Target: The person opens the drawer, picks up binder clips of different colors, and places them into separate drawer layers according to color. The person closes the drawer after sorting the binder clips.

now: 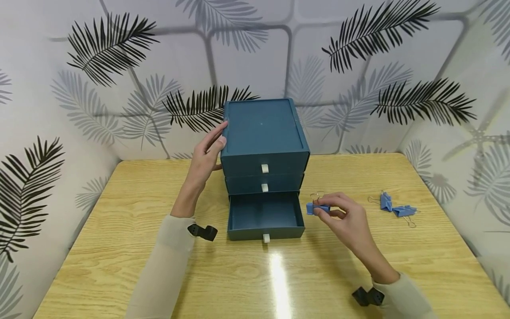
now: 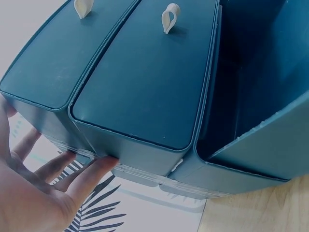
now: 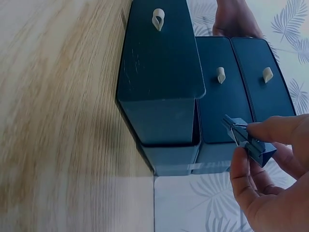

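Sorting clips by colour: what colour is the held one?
Blue, with silver wire handles; the clip shows best in the head view.

This looks like a staged desk corner, office-like: a light wooden table (image 1: 119, 248) boxed in by walls papered with a palm-leaf print (image 1: 111, 48), bearing a small blue three-drawer desktop organizer (image 1: 264, 146) and loose blue binder clips (image 1: 398, 208).
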Motion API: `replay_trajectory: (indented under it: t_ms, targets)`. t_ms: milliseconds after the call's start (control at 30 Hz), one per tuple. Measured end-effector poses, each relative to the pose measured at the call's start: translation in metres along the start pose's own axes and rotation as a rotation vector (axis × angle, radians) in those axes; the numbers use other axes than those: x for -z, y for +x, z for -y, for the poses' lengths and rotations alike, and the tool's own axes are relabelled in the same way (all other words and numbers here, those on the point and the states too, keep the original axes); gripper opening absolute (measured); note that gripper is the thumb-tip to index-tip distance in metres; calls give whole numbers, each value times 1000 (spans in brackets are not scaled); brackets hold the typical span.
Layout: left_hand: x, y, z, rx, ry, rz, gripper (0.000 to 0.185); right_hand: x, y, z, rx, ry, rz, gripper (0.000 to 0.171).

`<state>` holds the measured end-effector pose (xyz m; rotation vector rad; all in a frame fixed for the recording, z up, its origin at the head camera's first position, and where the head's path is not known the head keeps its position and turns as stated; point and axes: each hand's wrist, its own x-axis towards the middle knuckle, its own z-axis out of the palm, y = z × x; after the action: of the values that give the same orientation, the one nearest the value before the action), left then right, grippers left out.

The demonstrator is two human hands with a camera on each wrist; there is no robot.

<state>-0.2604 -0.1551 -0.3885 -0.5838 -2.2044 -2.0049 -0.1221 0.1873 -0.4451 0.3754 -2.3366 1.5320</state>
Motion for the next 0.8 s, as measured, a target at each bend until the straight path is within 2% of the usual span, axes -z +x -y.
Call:
replay_trajectory:
  t_ms: [300, 600, 800]
  targets:
    - [0, 0, 1, 1, 5, -1, 49, -17, 3, 3, 8, -32, 30, 12]
    - [0, 0, 1, 4, -3, -2, 49, -35, 8, 6, -29, 15, 78, 12]
    - [0, 0, 0, 5, 5, -2, 49, -46, 11, 7, -53, -3, 110, 12]
